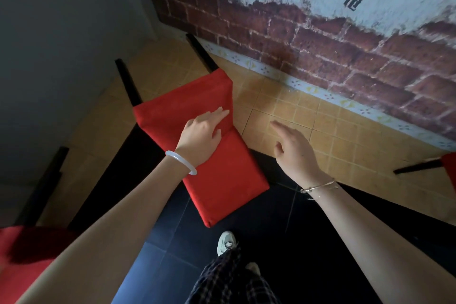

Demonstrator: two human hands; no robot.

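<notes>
A chair with a red fabric cover [222, 175] and black legs stands in the middle of the view, close to the wall. My left hand [201, 131] lies on the red cover near the crease between back and seat, fingers straight and flat on the cloth. My right hand [293, 148] hovers to the right of the chair above the tan tiles, fingers straight and spread, holding nothing. A white bangle sits on my left wrist and a thin bracelet on my right.
A brick-patterned wall [320, 44] with a tiled skirting runs along the right and far side. A second red chair [22, 254] is at the lower left, a third [446, 168] at the right edge. Dark floor tiles [283, 229] lie under my feet.
</notes>
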